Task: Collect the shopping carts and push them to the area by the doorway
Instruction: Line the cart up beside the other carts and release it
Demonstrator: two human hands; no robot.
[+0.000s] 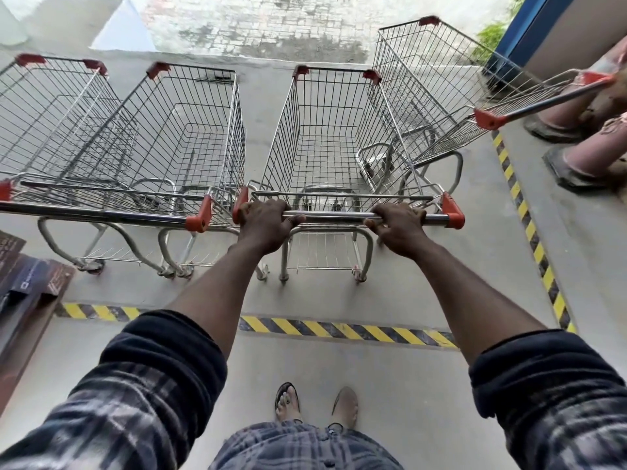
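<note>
Currently both hands, left [263,220] & right [398,225], wrapped on chrome handle bar w/ red end caps [339,217]; wire-mesh steel cart basket [322,137] runs lengthwise straight ahead, centred btwn hands.

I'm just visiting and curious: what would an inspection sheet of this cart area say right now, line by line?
Surface: grey concrete floor, marked with yellow-and-black hazard tape.
Job's things: held cart, empty; two empty carts to its left; angled cart to its right, another person's hand on its handle.
Clutter: brown boards at the left edge.
Grippers: left hand and right hand both closed on the held cart's handle bar.
Cables: nothing seen.
Surroundings: stained brick paving ahead, blue post upper right, another person's legs at right.
</note>
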